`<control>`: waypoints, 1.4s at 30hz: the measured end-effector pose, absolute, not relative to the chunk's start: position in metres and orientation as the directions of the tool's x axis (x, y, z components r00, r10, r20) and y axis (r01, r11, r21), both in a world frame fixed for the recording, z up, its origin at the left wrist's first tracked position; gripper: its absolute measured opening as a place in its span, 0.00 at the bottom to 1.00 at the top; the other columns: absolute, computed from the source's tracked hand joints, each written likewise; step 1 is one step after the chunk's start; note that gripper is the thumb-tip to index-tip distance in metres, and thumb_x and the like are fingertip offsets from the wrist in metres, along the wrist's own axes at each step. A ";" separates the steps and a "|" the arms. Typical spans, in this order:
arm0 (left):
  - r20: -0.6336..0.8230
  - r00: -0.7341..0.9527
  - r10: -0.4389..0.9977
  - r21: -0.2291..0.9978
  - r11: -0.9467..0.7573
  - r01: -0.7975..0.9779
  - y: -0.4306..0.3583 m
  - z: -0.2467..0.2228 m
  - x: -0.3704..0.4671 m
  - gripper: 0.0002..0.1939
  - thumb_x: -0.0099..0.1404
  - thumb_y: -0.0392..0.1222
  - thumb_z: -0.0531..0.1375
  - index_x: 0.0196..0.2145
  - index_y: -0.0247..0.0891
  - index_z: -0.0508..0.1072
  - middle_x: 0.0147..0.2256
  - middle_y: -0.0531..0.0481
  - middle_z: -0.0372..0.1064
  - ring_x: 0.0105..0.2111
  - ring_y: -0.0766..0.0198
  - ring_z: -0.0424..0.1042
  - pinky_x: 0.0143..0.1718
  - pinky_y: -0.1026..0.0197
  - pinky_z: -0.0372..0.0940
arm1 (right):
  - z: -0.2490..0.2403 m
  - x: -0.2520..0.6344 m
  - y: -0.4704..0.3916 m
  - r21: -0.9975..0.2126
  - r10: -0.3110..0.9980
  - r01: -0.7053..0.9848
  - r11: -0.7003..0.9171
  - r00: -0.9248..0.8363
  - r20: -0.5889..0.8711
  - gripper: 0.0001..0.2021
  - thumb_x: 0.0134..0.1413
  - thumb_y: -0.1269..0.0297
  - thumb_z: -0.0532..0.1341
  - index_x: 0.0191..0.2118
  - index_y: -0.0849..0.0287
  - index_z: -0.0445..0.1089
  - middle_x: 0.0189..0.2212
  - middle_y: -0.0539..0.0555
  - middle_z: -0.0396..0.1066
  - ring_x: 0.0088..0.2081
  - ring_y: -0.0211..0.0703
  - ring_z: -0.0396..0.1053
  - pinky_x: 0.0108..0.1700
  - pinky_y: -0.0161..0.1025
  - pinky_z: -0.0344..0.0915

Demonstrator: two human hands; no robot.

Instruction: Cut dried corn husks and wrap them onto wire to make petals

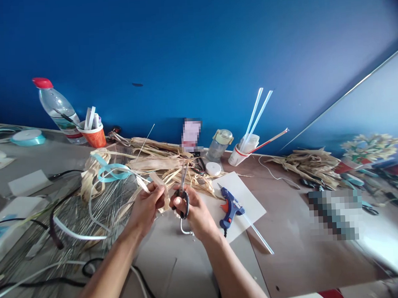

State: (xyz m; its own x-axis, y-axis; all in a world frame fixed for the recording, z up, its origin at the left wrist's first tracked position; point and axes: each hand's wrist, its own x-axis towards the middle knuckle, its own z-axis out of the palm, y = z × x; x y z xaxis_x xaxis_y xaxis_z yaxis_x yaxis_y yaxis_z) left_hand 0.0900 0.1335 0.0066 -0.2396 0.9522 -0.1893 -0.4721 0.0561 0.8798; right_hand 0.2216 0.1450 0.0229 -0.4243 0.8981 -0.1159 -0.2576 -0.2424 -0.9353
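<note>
My left hand [149, 204] pinches a pale strip of dried husk [159, 186] at the centre of the view. Just to its right, my right hand [191, 208] is closed round the dark handles of a pair of scissors [183, 178], whose blades point up and away from me. The blades lie beside the strip; whether they touch it I cannot tell. Behind both hands is a loose pile of dried husks [160, 163]. A blue glue gun [232, 207] with a clear glue stick rests on a white sheet [250, 201] to the right.
Thin wires [112, 205] and cables spread over the left side. Along the wall stand a bottle [57, 107], an orange cup [94, 135], a glass jar [219, 146] and a cup of glue sticks [239, 157]. More husks [313, 163] and artificial flowers [372, 148] are at the right.
</note>
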 end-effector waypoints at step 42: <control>-0.230 -0.094 0.969 0.846 0.151 -0.512 0.133 -0.001 0.091 0.15 0.54 0.50 0.64 0.29 0.33 0.73 0.19 0.56 0.61 0.15 0.77 0.47 0.17 0.69 0.45 | 0.008 0.234 0.171 -0.952 0.995 -0.293 0.087 0.078 0.067 0.15 0.40 0.66 0.65 0.38 0.58 0.65 0.20 0.43 0.61 0.21 0.31 0.57 0.23 0.29 0.54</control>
State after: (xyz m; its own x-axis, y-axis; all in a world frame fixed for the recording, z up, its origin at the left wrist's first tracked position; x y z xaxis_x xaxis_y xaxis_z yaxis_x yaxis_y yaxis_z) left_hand 0.0907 0.1334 -0.0009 -0.0942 0.9687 -0.2296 -0.5120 0.1507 0.8457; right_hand 0.2337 0.1715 0.0078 0.0783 0.9947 0.0665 -0.2931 0.0868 -0.9521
